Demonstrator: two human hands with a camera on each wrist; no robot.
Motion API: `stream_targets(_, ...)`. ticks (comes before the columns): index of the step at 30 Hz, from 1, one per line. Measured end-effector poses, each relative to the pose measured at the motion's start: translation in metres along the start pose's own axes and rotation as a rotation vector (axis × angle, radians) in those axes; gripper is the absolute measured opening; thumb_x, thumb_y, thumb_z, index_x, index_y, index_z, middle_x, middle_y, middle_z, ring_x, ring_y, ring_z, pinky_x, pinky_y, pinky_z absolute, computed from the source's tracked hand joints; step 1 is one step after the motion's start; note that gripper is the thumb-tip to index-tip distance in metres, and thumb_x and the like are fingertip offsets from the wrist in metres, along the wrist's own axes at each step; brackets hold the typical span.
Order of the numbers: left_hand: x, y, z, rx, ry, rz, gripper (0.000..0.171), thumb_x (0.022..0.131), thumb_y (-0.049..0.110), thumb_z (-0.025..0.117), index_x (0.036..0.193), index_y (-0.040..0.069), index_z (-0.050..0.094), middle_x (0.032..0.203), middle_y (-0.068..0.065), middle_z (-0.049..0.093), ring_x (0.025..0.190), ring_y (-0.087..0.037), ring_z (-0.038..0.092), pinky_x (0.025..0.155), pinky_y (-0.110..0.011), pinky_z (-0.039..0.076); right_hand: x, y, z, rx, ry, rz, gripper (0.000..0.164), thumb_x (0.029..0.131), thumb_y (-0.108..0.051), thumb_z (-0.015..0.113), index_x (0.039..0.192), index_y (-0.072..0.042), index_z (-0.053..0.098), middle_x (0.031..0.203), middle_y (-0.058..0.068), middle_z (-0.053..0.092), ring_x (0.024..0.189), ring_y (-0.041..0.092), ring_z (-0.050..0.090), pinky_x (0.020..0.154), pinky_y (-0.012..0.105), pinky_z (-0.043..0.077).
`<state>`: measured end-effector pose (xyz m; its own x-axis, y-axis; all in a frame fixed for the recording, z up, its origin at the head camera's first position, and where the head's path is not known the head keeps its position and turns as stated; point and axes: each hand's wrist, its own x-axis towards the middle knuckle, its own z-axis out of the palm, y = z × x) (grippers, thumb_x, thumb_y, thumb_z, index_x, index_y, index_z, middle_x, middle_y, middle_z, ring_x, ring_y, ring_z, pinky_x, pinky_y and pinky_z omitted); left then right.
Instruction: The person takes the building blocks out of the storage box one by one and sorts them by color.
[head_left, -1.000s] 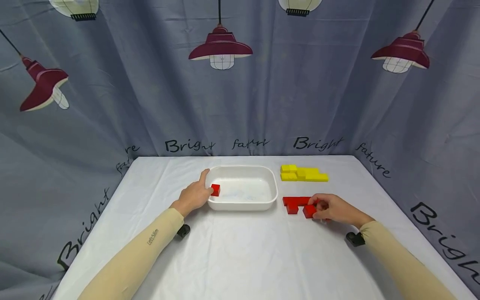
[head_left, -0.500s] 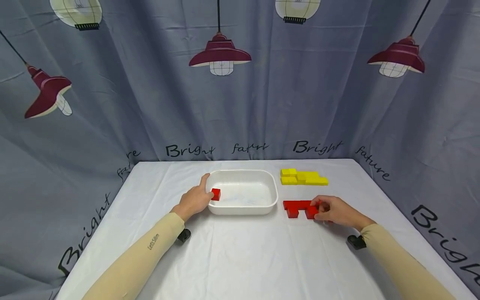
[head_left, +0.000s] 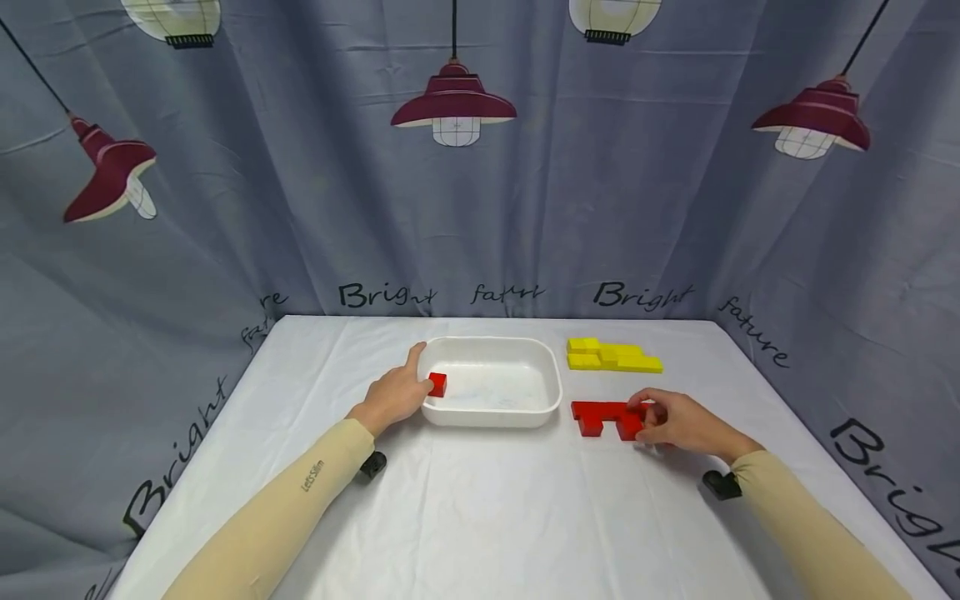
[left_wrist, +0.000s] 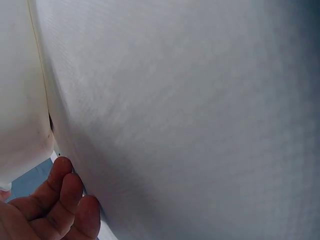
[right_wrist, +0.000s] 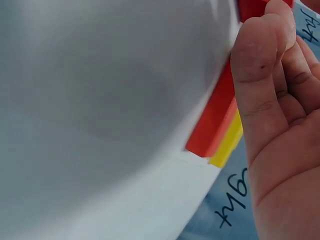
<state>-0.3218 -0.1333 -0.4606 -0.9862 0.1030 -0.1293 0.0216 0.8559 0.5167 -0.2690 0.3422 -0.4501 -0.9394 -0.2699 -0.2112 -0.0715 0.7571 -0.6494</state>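
Observation:
My left hand (head_left: 393, 393) grips the left rim of a white tray (head_left: 491, 419), its thumb over the inner side and index finger along the rim. In the left wrist view, bent fingers (left_wrist: 70, 200) lie beside the tray's outer wall (left_wrist: 20, 100). A red cube (head_left: 439, 385) sits inside the tray by that thumb. My right hand (head_left: 678, 423) pinches a red block (head_left: 628, 427) against the near side of a long red bar (head_left: 600, 410). Another red block (head_left: 591, 427) lies at the bar's left part. The right fingers hide the bar's right end.
Behind the red pieces, several yellow blocks (head_left: 615, 357) lie grouped at the table's back right. White cloth (head_left: 495, 508) covers the table, and a printed grey-blue curtain (head_left: 510, 208) stands along its back and sides.
The red block under my right hand has shifted slightly right and turned square to the long bar. My left hand stays on the tray, and the head view has shifted slightly.

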Motion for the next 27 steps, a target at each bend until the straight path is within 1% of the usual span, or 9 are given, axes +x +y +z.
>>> stream_targets(2,0.0,0.0,0.0,-0.008,-0.004,-0.007,0.077,0.096,0.035,0.048,0.161,0.028,0.009,0.128,-0.012,0.064,0.095,-0.025,0.058,0.087,-0.047,0.046,-0.001,-0.004,-0.004,-0.001,-0.006,-0.007,0.052,0.084,-0.024,0.081,0.127,-0.009,0.055,0.076,0.006,0.059,0.064,0.02,0.054,0.056,0.028,0.046)
stream_targets(7,0.0,-0.001,0.001,-0.018,-0.008,-0.014,0.077,0.096,0.034,0.049,0.161,0.029,0.009,0.13,-0.012,0.064,0.094,-0.025,0.058,0.086,-0.047,0.046,0.001,-0.02,-0.013,-0.033,0.0,-0.026,0.05,0.087,-0.024,0.077,0.128,-0.006,0.055,0.078,0.006,0.059,0.067,0.022,0.056,0.058,0.03,0.05)
stream_targets(9,0.001,-0.001,0.001,-0.016,-0.006,-0.015,0.077,0.096,0.034,0.049,0.161,0.029,0.009,0.13,-0.012,0.063,0.094,-0.025,0.058,0.085,-0.046,0.046,0.004,-0.028,-0.016,-0.049,0.007,-0.037,0.048,0.088,-0.025,0.077,0.127,-0.005,0.057,0.078,0.006,0.058,0.067,0.022,0.056,0.059,0.03,0.05)
stream_targets(12,0.002,0.0,0.0,-0.01,-0.004,-0.018,0.077,0.096,0.034,0.049,0.161,0.029,0.009,0.129,-0.011,0.064,0.093,-0.024,0.058,0.084,-0.045,0.045,0.009,-0.039,-0.02,-0.088,0.017,-0.075,0.048,0.088,-0.028,0.076,0.126,-0.004,0.058,0.078,0.005,0.059,0.068,0.021,0.055,0.059,0.029,0.047)
stream_targets(17,0.001,0.004,-0.002,-0.007,-0.012,-0.022,0.077,0.096,0.035,0.05,0.162,0.029,0.009,0.126,-0.011,0.064,0.092,-0.025,0.058,0.082,-0.044,0.045,0.017,-0.056,-0.022,-0.13,0.044,-0.121,0.042,0.088,-0.029,0.076,0.122,-0.008,0.062,0.078,0.003,0.06,0.072,0.019,0.055,0.065,0.027,0.046)
stream_targets(22,0.0,0.004,-0.003,0.001,-0.011,-0.024,0.077,0.097,0.035,0.05,0.162,0.03,0.008,0.123,-0.011,0.065,0.092,-0.025,0.058,0.081,-0.043,0.045,0.027,-0.073,-0.02,-0.112,0.019,-0.142,0.038,0.088,-0.03,0.076,0.12,-0.012,0.063,0.08,0.005,0.059,0.071,0.021,0.055,0.065,0.028,0.047)
stream_targets(27,0.001,0.002,-0.003,0.007,-0.005,-0.02,0.077,0.097,0.035,0.05,0.162,0.03,0.009,0.125,-0.011,0.065,0.092,-0.025,0.058,0.081,-0.043,0.045,0.039,-0.092,-0.016,-0.065,-0.019,-0.154,0.04,0.088,-0.028,0.076,0.121,-0.01,0.062,0.083,0.007,0.058,0.072,0.024,0.057,0.063,0.033,0.053)
